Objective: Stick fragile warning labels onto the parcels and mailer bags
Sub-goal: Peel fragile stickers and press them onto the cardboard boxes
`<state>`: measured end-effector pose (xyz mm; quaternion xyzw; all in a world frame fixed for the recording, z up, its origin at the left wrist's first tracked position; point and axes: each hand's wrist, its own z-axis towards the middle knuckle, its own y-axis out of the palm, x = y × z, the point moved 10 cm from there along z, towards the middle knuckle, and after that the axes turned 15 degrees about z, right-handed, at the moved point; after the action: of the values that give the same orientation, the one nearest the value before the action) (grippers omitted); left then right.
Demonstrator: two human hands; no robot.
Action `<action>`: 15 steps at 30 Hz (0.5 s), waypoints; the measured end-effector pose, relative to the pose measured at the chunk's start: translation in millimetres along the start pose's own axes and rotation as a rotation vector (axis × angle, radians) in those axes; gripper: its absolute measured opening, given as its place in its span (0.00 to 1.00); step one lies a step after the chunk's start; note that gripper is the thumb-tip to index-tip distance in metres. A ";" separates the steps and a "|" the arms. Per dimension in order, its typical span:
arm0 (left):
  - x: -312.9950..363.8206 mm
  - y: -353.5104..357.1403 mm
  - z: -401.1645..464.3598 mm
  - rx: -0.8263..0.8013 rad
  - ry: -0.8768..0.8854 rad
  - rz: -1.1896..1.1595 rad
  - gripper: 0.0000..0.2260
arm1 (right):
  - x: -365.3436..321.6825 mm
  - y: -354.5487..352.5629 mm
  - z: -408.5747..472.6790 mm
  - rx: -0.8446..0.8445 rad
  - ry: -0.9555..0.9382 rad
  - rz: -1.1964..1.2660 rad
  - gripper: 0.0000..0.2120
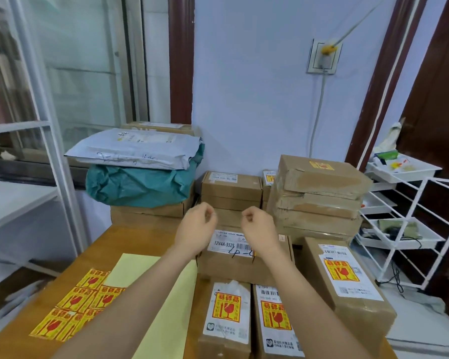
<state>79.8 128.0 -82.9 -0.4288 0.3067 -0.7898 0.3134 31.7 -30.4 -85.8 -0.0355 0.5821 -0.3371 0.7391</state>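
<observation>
Both hands, left (196, 229) and right (259, 229), loosely curled, holding nothing, above taped brown cardboard box (244, 265); glossy yellow labels (75, 304) near-left on wooden table (94, 244)

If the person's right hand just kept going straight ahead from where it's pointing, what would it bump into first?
Most likely the small stack of brown boxes against the wall. The right hand hangs in the air with its fingers loosely curled and holding nothing, aimed forward above the box marked 12V4A-5525. Depth is hard to judge from one view.
</observation>
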 end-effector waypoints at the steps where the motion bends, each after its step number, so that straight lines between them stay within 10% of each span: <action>1: -2.1 0.6 7.7 -0.005 -0.014 0.000 0.06 | 0.9 3.7 7.5 -0.007 0.010 0.005 0.13; 15: -40.9 56.1 93.8 -0.187 -0.254 -0.190 0.18 | 35.4 12.1 109.3 0.061 0.175 0.084 0.21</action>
<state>192.2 104.2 -103.4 -0.5794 0.2949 -0.7235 0.2323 137.3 -77.3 -85.8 0.0407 0.6348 -0.3252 0.6997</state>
